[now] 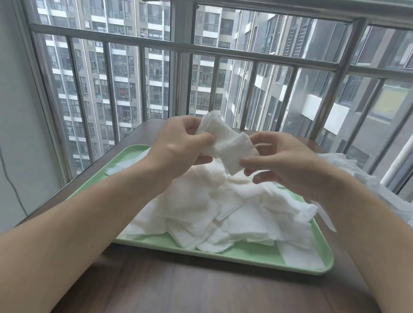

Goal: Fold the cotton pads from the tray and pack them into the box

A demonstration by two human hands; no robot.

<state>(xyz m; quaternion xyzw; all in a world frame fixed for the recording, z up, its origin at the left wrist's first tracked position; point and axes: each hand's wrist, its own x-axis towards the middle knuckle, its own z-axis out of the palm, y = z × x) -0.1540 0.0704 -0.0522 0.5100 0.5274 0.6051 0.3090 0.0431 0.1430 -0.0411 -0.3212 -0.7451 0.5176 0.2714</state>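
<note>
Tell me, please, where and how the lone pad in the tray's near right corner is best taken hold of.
Probably by its near right corner, pinched from the right. The pad lies flat in the tray at the edge of the pile, with nothing on top of it. That corner seems to ride up the rim, so a finger could slip under it there.

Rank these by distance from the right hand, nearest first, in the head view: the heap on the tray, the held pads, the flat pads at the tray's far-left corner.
1. Held pads: pinched by the right hand itself.
2. Heap: just below, mid tray.
3. Flat pads: far-left corner, past the left hand.
</note>
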